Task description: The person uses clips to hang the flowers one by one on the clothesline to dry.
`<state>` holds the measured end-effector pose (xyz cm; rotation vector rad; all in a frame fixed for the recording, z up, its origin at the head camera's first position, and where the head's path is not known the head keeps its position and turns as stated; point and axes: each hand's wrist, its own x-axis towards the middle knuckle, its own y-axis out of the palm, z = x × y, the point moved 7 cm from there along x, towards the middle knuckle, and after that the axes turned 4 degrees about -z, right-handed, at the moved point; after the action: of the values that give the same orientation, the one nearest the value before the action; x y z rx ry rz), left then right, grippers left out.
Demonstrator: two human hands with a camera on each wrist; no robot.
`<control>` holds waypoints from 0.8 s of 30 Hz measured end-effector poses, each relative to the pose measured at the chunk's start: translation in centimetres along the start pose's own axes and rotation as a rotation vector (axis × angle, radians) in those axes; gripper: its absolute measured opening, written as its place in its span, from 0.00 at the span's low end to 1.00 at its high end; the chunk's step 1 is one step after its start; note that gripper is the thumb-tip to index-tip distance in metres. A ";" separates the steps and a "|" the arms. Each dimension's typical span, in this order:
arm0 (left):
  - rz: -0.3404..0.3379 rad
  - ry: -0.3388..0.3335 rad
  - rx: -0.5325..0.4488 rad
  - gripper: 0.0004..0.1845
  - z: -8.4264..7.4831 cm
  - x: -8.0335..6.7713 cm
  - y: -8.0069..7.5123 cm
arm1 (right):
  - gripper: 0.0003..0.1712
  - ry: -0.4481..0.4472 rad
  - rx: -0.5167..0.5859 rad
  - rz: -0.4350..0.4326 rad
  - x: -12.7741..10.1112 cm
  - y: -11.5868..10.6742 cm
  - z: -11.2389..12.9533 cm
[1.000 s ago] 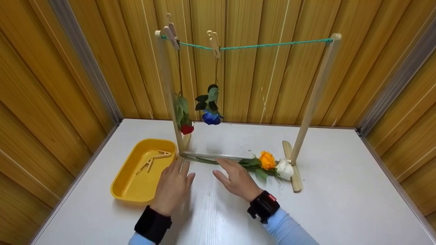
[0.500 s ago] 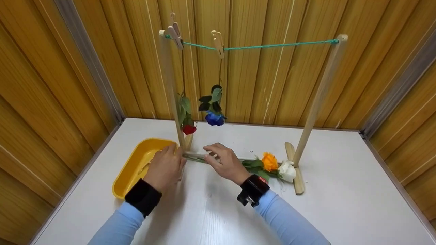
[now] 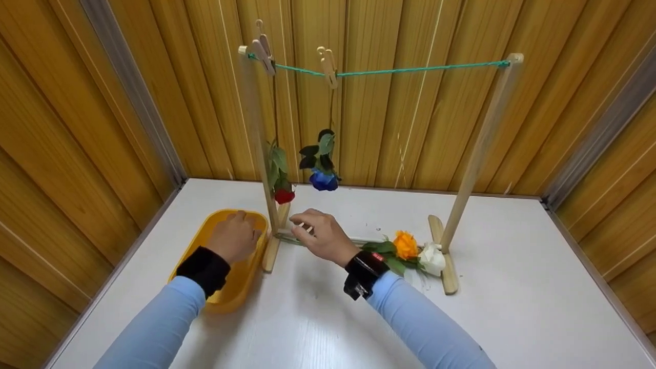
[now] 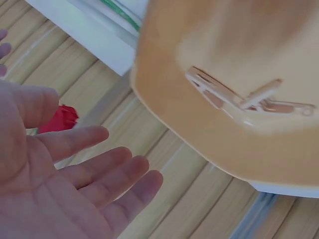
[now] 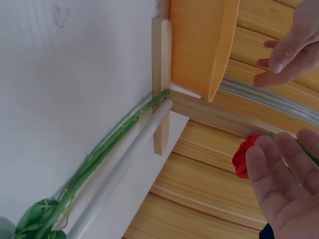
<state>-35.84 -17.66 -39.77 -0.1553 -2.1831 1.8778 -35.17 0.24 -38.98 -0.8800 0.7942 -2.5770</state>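
My left hand (image 3: 236,237) hovers over the yellow tray (image 3: 205,245) with fingers straight and holds nothing; its open palm (image 4: 55,189) shows above two wooden clothespins (image 4: 249,99) lying in the tray. My right hand (image 3: 318,233) hangs with relaxed fingers (image 5: 279,194) just above the green stems (image 5: 109,149) that lie along the rack's base bar, without touching them. An orange rose (image 3: 405,243) and a white rose (image 3: 430,257) lie on the table at the stems' right end. A red rose (image 3: 283,195) and a blue rose (image 3: 323,179) hang head down from clothespins (image 3: 328,64) on the green line (image 3: 410,66).
The wooden rack's left post (image 3: 256,138) stands between my hands, its foot (image 5: 161,84) beside the tray. The right post (image 3: 476,154) stands past the roses. Wooden plank walls close in the white table (image 3: 512,287) on three sides.
Both hands have moved away from me and to the left. The left hand went from the table to above the tray. The right hand slid left along the stems toward the left post.
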 end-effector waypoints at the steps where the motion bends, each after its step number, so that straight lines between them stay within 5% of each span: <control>1: 0.002 -0.007 0.007 0.23 0.4 0.1 0.1 | 0.15 0.006 0.004 0.003 0.2 0.2 -0.1; 9: 0.051 -0.077 0.014 0.21 3.0 0.2 2.2 | 0.13 0.031 0.016 0.011 0.6 2.0 -0.8; 24: 0.109 -0.139 0.059 0.20 4.8 0.1 4.6 | 0.12 0.098 0.050 0.030 0.6 4.3 -1.2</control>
<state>-37.61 -21.48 -44.89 -0.1394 -2.2469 2.0680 -35.97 -2.97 -42.08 -0.7268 0.7599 -2.6182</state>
